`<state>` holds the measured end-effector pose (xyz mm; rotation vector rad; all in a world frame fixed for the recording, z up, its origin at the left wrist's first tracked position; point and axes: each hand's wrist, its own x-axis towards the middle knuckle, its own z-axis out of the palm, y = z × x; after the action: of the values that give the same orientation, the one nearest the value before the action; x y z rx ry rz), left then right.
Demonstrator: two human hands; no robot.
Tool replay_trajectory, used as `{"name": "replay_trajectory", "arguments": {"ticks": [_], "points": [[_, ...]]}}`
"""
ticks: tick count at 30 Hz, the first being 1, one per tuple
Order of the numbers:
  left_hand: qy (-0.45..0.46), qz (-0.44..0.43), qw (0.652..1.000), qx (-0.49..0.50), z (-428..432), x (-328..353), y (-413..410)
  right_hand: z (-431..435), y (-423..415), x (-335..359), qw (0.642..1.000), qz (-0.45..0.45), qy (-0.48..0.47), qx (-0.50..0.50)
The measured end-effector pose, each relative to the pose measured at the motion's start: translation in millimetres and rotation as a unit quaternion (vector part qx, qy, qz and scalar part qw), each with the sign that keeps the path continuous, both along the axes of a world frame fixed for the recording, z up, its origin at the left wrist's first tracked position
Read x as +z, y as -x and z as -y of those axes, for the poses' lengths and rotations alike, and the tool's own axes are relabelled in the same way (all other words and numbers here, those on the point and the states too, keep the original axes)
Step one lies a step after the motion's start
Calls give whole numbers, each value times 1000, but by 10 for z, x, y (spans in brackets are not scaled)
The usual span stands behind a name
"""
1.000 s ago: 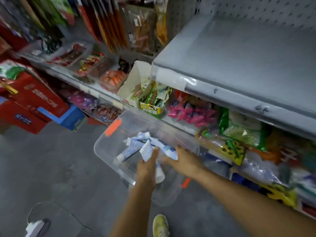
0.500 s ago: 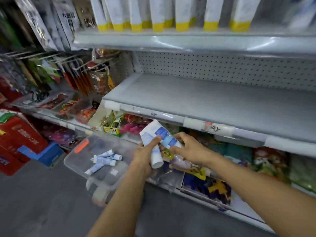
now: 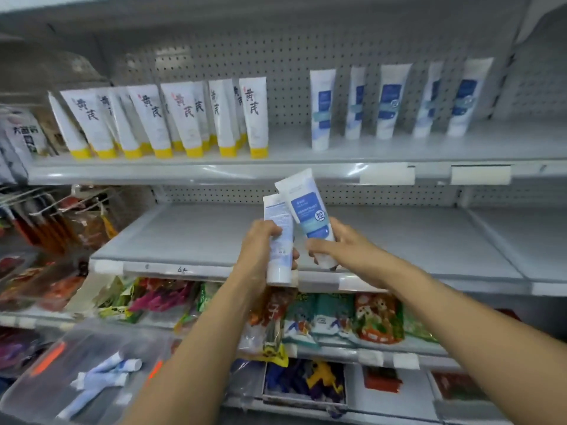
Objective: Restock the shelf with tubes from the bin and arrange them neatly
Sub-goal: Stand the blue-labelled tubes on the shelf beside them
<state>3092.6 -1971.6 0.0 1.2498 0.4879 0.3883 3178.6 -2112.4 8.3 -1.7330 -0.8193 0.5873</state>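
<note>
My left hand (image 3: 260,250) grips a white tube (image 3: 278,240) with its back label facing me, cap down. Close beside it, my right hand (image 3: 343,246) holds a white tube with a blue label (image 3: 308,213), also cap down and tilted left. Both tubes are raised in front of the bare middle shelf (image 3: 214,237). On the upper shelf (image 3: 291,148) several matching blue-label tubes (image 3: 389,101) stand cap down at the right. The clear plastic bin (image 3: 40,391) sits at the lower left with a few tubes (image 3: 101,378) lying inside.
Yellow-capped white tubes (image 3: 190,118) fill the left of the upper shelf. Bagged snacks (image 3: 337,320) crowd the shelf below the bare one. Hanging packets (image 3: 55,222) on hooks are at the left. Blank price-tag holders (image 3: 478,174) line the upper shelf's front edge.
Both hands lifted the two tubes from the bin up to the level of the bare middle shelf. My view rose with them, bringing the upper shelf into sight.
</note>
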Motion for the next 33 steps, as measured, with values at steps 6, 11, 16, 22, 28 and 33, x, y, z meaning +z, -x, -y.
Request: {"name": "replay_trajectory", "arguments": {"ticks": [6, 11, 16, 22, 28, 33], "points": [[-122, 72, 990, -16, 127, 660, -488, 103, -345, 549, 994, 42, -59, -88], [-183, 110, 977, 12, -42, 992, -893, 84, -720, 1007, 966, 134, -123, -185], [-210, 115, 970, 36, -227, 1161, -1212, -52, -1263, 1257, 951, 161, -108, -242], [-222, 133, 965, 34, -364, 1224, -1500, -370, -1819, 1182, 940, 179, -45, -288], [-239, 142, 960, 11, -427, 1246, -1638, -492, -2048, 1079, 938, 182, -17, -293], [-230, 151, 961, 14, -428, 1274, -1656, -499, -2076, 1062, 937, 196, -12, -288]]}}
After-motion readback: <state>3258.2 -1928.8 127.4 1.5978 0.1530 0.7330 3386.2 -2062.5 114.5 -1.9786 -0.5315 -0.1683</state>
